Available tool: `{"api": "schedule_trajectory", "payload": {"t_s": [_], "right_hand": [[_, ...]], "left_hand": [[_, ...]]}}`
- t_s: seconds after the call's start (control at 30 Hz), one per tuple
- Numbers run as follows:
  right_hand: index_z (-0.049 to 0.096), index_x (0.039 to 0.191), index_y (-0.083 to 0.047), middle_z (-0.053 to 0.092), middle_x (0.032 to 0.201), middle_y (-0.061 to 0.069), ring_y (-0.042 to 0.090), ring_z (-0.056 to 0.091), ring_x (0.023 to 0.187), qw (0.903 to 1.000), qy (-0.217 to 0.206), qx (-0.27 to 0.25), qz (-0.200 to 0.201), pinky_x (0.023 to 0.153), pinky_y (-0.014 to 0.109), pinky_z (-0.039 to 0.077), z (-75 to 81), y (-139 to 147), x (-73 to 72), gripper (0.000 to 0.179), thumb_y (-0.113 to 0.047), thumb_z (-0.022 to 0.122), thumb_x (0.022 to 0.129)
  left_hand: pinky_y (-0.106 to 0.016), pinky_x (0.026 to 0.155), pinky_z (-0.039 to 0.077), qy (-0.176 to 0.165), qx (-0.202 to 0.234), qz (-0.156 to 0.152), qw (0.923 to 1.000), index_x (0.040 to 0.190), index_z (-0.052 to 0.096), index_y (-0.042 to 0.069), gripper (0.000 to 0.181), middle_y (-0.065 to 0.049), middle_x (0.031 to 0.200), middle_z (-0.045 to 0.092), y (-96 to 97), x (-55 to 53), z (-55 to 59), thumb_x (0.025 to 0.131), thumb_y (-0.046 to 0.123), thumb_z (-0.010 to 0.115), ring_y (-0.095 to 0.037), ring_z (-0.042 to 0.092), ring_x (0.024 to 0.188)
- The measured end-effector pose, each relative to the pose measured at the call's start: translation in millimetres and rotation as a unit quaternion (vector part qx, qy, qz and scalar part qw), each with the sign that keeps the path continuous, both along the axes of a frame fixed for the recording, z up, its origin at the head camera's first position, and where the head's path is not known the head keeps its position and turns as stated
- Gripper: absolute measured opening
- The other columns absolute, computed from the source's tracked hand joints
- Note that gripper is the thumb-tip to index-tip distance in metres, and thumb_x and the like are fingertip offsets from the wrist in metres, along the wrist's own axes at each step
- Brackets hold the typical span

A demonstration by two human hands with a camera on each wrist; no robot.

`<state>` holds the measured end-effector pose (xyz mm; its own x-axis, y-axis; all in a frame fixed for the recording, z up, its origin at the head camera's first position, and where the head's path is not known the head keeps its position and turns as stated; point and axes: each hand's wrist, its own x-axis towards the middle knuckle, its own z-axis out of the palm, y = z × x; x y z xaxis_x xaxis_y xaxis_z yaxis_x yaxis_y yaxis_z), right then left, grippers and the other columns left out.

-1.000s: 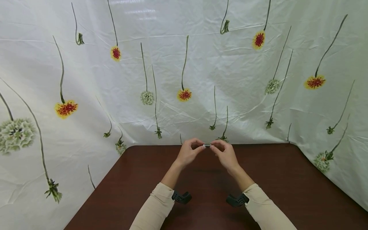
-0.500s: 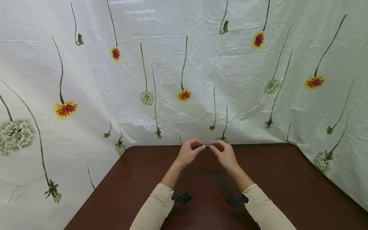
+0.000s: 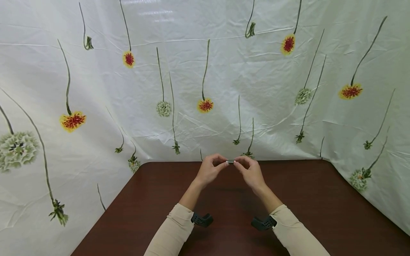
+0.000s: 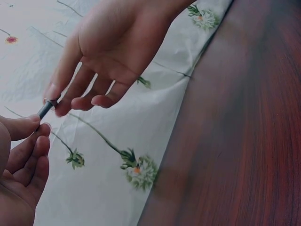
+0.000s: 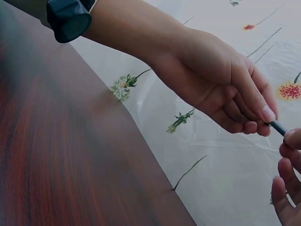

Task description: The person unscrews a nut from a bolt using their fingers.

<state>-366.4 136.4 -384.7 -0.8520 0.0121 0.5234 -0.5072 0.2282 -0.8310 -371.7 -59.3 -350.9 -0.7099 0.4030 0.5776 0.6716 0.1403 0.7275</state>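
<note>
Above the dark counter [image 3: 320,199], a left hand [image 3: 209,170] and right hand [image 3: 252,173] under my remote watch pinch opposite ends of a small threaded bolt [image 4: 45,109], each grip clamped on it, so paired, I judge, to hold it level and steady.

At your twelve o'clock hangs a pale, shiny cloth [image 3: 269,78], creased and wrinkled, which flanks you from ten round to two. Flowers are printed on it heads down: red-and-yellow blooms [image 3: 205,106], and whitish puffs, the largest puff [image 3: 18,151] at your ten. Streaks of light [image 3: 156,12] glint high up at eleven. Before you spreads a glossy, dark red-brown worktop [image 3: 307,199] with wood grain, its far corners rounded at roughly eleven and one.
</note>
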Motion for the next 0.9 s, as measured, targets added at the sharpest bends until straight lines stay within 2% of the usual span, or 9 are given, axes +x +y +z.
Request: {"api": "schedule_trajectory", "payload": {"t_s": [0.13,0.23,0.3,0.43,0.53,0.63,0.73,0.9], "right_hand": [[0.068,0.126,0.0,0.069,0.12,0.018,0.029,0.066,0.103,0.9999,-0.008,0.007,0.009,0.083,0.038,0.052,0.3,0,1.1,0.028,-0.008,0.071,0.1],[0.067,0.129,0.0,0.069,0.12,0.018,0.026,0.065,0.1,0.9998,-0.017,0.004,-0.002,0.081,0.037,0.053,1.2,-1,1.6,0.03,-0.012,0.07,0.101],[0.069,0.124,0.002,0.07,0.115,0.016,0.025,0.065,0.094,0.9997,-0.017,0.003,-0.018,0.077,0.033,0.053,3.2,-2,3.8,0.026,-0.013,0.068,0.103],[0.072,0.11,0.006,0.07,0.102,0.016,0.029,0.062,0.087,0.9994,0.005,0.006,-0.034,0.072,0.029,0.05,18.4,-6,21.6,0.014,-0.005,0.067,0.101],[0.071,0.11,0.008,0.07,0.106,0.021,0.032,0.064,0.094,0.9997,0.009,0.007,-0.023,0.077,0.029,0.049,29.5,-8,34.4,0.013,0.002,0.067,0.099],[0.066,0.12,0.009,0.067,0.118,0.025,0.034,0.065,0.106,1.0,-0.001,0.005,-0.002,0.083,0.031,0.05,30.0,-8,34.8,0.022,0.003,0.067,0.099],[0.064,0.127,0.008,0.066,0.121,0.026,0.038,0.066,0.105,0.9999,-0.011,-0.001,0.006,0.083,0.034,0.054,19.8,-6,23.2,0.028,-0.003,0.065,0.102],[0.072,0.115,0.004,0.07,0.103,0.02,0.032,0.065,0.088,0.9997,0.003,0.006,-0.022,0.074,0.032,0.053,3.1,-3,3.6,0.019,-0.01,0.067,0.103]], "left_hand": [[-0.036,0.081,0.053,-0.001,0.001,-0.003,1.0,0.11,0.07,-0.012,0.015,-0.024,0.106,0.073,-0.1,-0.8,0.1,0.098,-0.003,0.068,-0.038,0.069,0.097],[-0.036,0.081,0.053,0.001,0.0,-0.004,1.0,0.111,0.07,-0.013,0.016,-0.024,0.105,0.073,-0.1,-0.7,0.1,0.098,-0.003,0.068,-0.039,0.068,0.096],[-0.037,0.08,0.052,0.003,0.0,-0.004,1.0,0.111,0.07,-0.013,0.017,-0.024,0.104,0.072,0.0,-0.5,0.0,0.098,-0.003,0.068,-0.039,0.068,0.096],[-0.036,0.081,0.053,0.005,0.0,-0.003,1.0,0.111,0.07,-0.012,0.016,-0.025,0.105,0.072,0.1,-0.5,-0.2,0.098,-0.003,0.068,-0.039,0.068,0.097],[-0.036,0.081,0.053,0.002,0.001,-0.007,1.0,0.111,0.069,-0.013,0.016,-0.026,0.106,0.072,-0.3,-0.5,-0.3,0.099,-0.003,0.068,-0.04,0.068,0.098],[-0.037,0.082,0.053,0.001,0.002,-0.01,0.9999,0.112,0.069,-0.014,0.017,-0.029,0.107,0.071,-0.7,-0.1,-0.1,0.099,-0.004,0.067,-0.042,0.067,0.098],[-0.039,0.083,0.053,0.005,-0.001,-0.008,1.0,0.112,0.069,-0.013,0.017,-0.028,0.107,0.071,-1.0,0.5,0.2,0.099,-0.003,0.067,-0.04,0.068,0.098],[-0.04,0.083,0.053,0.006,-0.002,-0.001,1.0,0.111,0.07,-0.013,0.017,-0.024,0.105,0.073,-0.5,0.3,0.3,0.098,-0.003,0.068,-0.037,0.068,0.097]]}}
